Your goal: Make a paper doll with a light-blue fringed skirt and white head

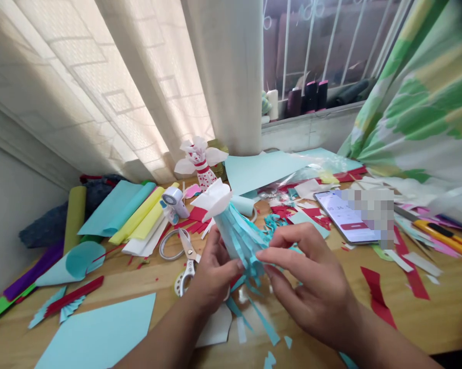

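A paper figure [231, 228] hangs tilted over the middle of the table: a pale blue cone with white petal-like pieces [214, 198] at its top. Strips of blue paper fringe [249, 233] run down its side and splay out at the wide end. My left hand [217, 271] is closed around the cone from below, its thumb pressing near the lower edge. At the fringe's right side, my right hand [307, 274] has thumb and index finger pinched on the strip ends. Behind stands a similar paper figure [203, 169] with white petals and a red-dotted body.
Scissors [189, 256] and a tape roll [168, 245] lie left of my hands. Paper rolls [134, 212] and a blue sheet [103, 333] spread leftward. A phone [348, 218], a yellow cutter [442, 236] and red scraps [377, 297] lie to the right. Blue scraps [265, 323] litter the front.
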A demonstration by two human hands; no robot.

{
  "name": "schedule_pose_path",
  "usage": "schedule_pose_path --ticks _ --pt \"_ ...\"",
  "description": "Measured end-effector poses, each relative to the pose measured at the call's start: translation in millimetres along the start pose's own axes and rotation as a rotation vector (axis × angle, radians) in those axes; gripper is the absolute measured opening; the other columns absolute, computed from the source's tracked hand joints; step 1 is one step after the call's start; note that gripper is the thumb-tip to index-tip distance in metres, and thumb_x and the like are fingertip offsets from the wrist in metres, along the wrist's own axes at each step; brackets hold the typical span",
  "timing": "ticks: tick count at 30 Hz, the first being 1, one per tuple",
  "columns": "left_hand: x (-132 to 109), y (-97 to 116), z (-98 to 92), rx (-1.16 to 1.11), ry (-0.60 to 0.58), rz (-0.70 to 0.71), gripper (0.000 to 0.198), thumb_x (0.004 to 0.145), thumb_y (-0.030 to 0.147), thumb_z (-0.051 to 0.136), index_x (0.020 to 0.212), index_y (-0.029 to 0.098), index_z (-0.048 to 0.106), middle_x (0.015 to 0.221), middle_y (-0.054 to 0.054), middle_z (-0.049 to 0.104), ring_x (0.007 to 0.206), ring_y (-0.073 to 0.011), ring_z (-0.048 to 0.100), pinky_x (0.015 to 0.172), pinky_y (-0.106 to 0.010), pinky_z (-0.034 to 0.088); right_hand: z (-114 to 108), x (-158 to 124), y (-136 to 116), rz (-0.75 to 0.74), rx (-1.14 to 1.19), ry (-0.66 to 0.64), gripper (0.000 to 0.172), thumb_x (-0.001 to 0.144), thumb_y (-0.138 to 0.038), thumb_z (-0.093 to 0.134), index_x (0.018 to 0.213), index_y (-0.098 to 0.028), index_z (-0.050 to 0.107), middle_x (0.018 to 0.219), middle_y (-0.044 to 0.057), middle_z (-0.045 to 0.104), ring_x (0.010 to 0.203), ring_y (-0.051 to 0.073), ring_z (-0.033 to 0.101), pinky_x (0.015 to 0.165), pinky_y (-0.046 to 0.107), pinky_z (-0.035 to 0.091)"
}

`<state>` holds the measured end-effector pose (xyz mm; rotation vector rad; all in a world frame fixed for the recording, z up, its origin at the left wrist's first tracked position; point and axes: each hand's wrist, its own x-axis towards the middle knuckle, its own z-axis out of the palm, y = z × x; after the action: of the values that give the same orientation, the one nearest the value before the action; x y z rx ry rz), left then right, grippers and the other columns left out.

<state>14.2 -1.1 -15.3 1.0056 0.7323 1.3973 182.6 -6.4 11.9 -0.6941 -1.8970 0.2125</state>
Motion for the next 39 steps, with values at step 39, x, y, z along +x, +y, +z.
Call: schedule_pose_path --ticks 39 --pt "-1.2 -5.2 -0.8 0.201 0.094 0.144 0.046 0.072 0.016 0.069 0.110 0.029 0.047 0.094 0.002 0.062 0.084 -0.0137 0.059 0.075 -0.026 0.048 34.6 -8.0 8.4 0.300 0.243 0.184 0.010 0.077 -0.008 0.056 0.079 -0.018 0.057 0.084 0.003 0.050 0.082 0.018 0.050 0.076 0.034 0.041"
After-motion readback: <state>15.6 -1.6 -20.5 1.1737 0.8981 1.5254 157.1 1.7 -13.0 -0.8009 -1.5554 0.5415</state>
